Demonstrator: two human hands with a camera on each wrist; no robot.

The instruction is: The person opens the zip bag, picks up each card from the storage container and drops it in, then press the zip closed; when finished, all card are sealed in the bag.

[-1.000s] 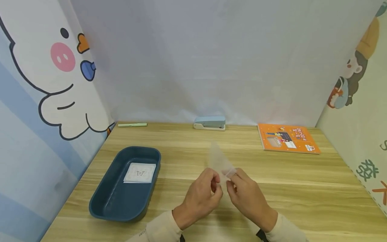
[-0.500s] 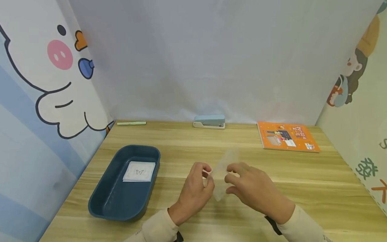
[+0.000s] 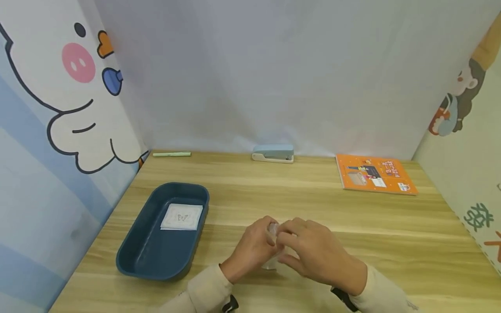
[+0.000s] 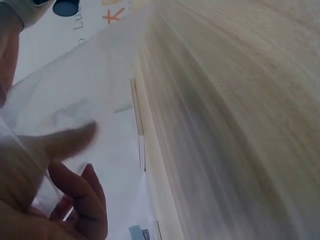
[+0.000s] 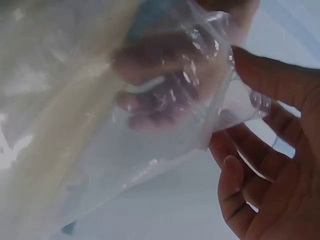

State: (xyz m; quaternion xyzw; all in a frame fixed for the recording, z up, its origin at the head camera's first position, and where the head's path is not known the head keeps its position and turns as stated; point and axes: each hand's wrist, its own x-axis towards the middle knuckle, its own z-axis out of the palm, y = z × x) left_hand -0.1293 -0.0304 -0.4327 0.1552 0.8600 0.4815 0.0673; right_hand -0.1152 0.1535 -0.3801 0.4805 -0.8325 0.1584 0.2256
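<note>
So the biggest thing here is the light wooden tabletop, boxed in by cartoon-printed side panels and a plain pale backdrop. Next down in size, a dark blue oblong plastic tray sits on the left part of the table with a small white printed card lying flat inside, toward its far end. An orange picture booklet lies at the back right, a pale blue stapler at the back middle, and a thin light green pen at the back left.

Both hands meet low over the near middle of the table, just right of the tray. The left hand and right hand each have their fingers curled onto a small clear crinkly plastic bag, pinching it between them (it's mostly hidden from the head view). The right wrist camera shows the film draped over fingertips, thumb pressing its edge
</note>
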